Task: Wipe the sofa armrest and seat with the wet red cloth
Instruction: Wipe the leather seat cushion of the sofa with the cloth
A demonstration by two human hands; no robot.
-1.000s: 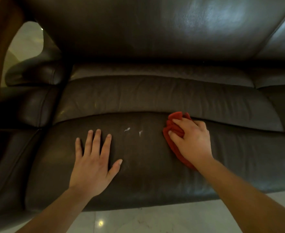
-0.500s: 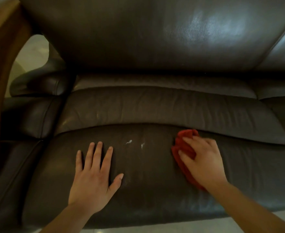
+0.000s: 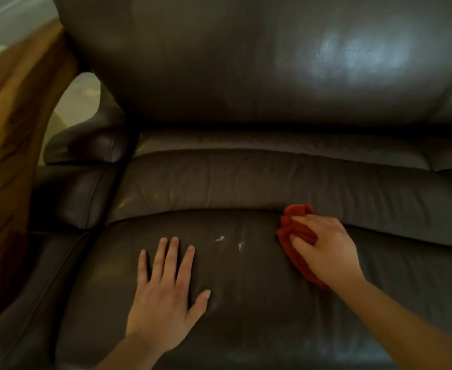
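I count two hands, one red cloth (image 3: 295, 236), one seat cushion (image 3: 246, 303) under them, one armrest (image 3: 86, 145) at the far left, and two small white flecks (image 3: 230, 242) on the leather between the hands.

My left hand (image 3: 166, 295) lies flat on the seat, palm down, fingers stretched forward and slightly spread, thumb angled out to the right; it holds nothing. The forearm comes up from the bottom edge of the view.

My right hand (image 3: 326, 249) presses down on the cloth with the fingers curled over its bunched top (knuckles up, wrist angled back toward the lower right), so the grip is closed on the fabric. The cloth sits on the seat cushion just in front of the seam where the seat meets the lower back roll (image 3: 272, 182). Part of it pokes out ahead of the fingertips and a strip trails out under the heel of the hand; the rest is hidden beneath the palm.

The flecks lie just to the left of the cloth, apart from both hands.

Around this: the tall backrest (image 3: 246, 62) fills the upper view with a pale sheen at upper right. The armrest curves beside the seat's left end, well apart from the cloth. A glossy wooden piece (image 3: 14, 129) stands at the left edge, partly covering the sofa's outer side.
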